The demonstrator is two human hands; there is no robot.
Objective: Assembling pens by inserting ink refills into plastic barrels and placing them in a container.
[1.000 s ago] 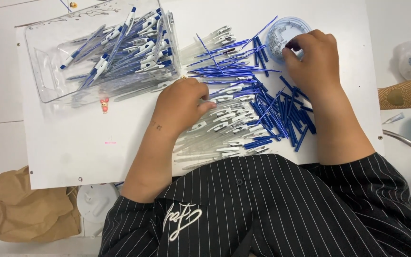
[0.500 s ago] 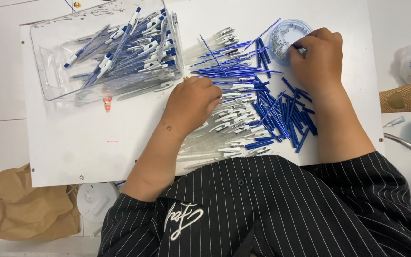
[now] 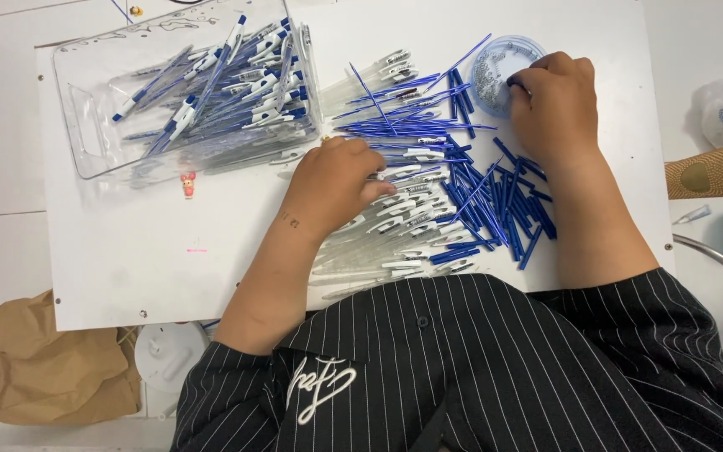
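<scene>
The right hand has its fingertips bunched and dipped into the small round dish of tiny metal bits at about one o'clock on the white board; whether they pinch anything I cannot tell. The left hand, fingers curled down, rests on the heap of clear pen barrels at the board's centre; its grasp is hidden. Loose blue refills lie between the two hands. At ten o'clock sits a clear plastic tray filled with assembled pens.
</scene>
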